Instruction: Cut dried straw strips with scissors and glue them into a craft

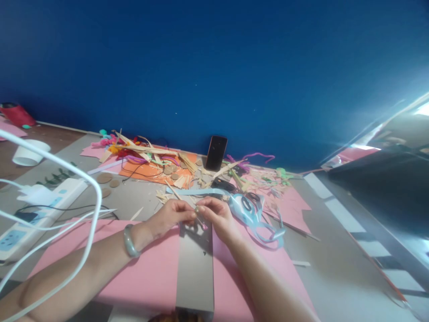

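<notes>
My left hand (174,213), with a pale bangle (129,241) on the wrist, has thumb and fingers pinched together. Opposite it, my right hand (214,215) is pinched too, and the fingertips of both hands nearly meet. Between them shows a small greenish-yellow piece (197,209). A thin pale stick (173,190) slants up and left from behind my left hand, and a small pink bit (204,226) shows just below the fingertips. Whether these are one piece I cannot tell. Pink paper sheets (144,264) lie under my forearms, and a light blue ribbon (264,223) lies beside my right hand.
A phone (216,153) leans against the blue wall (214,67). Straw-like strips (147,150) and craft scraps lie on orange paper (134,171). At left are a power strip (40,219), a white cable (97,197) crossing above my left forearm, and a white cup (30,153).
</notes>
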